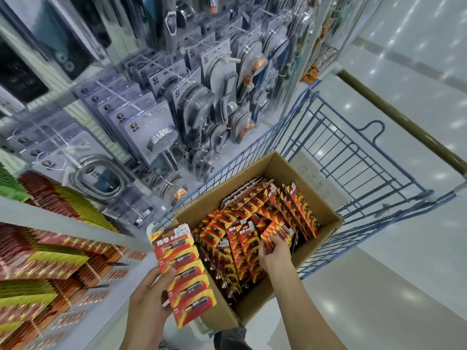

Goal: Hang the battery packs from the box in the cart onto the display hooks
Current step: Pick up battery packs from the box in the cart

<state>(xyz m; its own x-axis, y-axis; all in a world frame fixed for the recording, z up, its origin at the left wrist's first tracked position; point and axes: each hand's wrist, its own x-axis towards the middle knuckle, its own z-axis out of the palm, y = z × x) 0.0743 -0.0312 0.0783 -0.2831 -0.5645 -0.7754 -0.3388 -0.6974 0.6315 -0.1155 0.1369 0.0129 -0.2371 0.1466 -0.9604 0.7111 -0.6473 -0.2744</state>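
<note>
"Where are the battery packs?"

"Most lie heaped in the open cardboard box. It sits in the blue wire cart, just right of the shelves."

"And the hands?"

"The left grip, near and left of the box, is closed round a fanned stack of packs. Its thumb lies across the front, and the stack stands over the box's near left corner. The right grip is down inside the box, fingers curled, pinching the near edge of one pack on the heap."

"And the display?"

"At the left, rows of red and yellow hung packs fill the near racks. Farther back, shower heads in clear blister cards hang on hooks."
</note>
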